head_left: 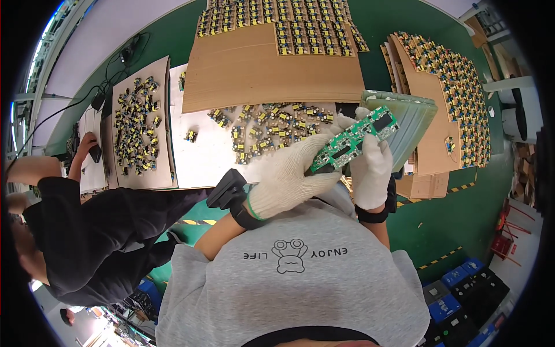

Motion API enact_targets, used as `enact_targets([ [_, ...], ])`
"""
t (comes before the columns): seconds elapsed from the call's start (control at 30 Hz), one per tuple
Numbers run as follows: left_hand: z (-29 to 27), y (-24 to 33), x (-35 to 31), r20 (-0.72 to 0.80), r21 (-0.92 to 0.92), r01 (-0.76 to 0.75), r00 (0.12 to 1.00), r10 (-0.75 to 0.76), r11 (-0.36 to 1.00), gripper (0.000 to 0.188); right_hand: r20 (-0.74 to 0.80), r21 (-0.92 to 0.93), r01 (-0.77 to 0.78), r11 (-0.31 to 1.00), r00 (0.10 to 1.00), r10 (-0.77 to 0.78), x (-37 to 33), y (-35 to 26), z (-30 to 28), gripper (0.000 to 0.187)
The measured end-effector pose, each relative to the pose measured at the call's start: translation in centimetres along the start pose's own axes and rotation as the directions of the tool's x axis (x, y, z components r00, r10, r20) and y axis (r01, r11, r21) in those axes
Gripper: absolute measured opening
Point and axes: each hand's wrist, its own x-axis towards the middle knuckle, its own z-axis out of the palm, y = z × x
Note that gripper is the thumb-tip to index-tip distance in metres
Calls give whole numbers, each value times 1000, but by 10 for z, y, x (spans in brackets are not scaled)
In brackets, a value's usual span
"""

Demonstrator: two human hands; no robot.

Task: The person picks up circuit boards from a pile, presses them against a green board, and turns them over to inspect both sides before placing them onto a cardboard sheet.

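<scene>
A long green circuit board (354, 142) is held up at a slant in front of my chest, its right end higher. My left hand (289, 176), in a white knit glove, grips its lower left end, with the thumb along the near edge. At the right part, my right hand (371, 176), also gloved, has fingertips pressed on the board's face. Some fingers behind the board are partly hidden. Just beyond it, a stack of pale green plastic trays (413, 124) stands tilted. Loose small circuit boards with yellow parts (280, 130) lie on a white sheet beyond my left hand.
A cardboard sheet (260, 69) carries rows of small boards at its far end. To the right, more boards (468, 110) cover stacked cardboard. Another board-covered sheet (137, 124) lies left, near a seated co-worker in black (98, 237). Blue crates (445, 306) stand at lower right.
</scene>
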Motion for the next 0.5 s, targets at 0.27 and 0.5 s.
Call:
enact_targets([
  [0.27,0,1,0,-11,281,-64,997,70,958,57,-45,-52,132,990,990,-134,-4,2,10,33],
  [0.5,4,-6,-4,-68,380,-150,980,189,913,56,-126,-53,88,995,987,-94,-2,8,12,30],
])
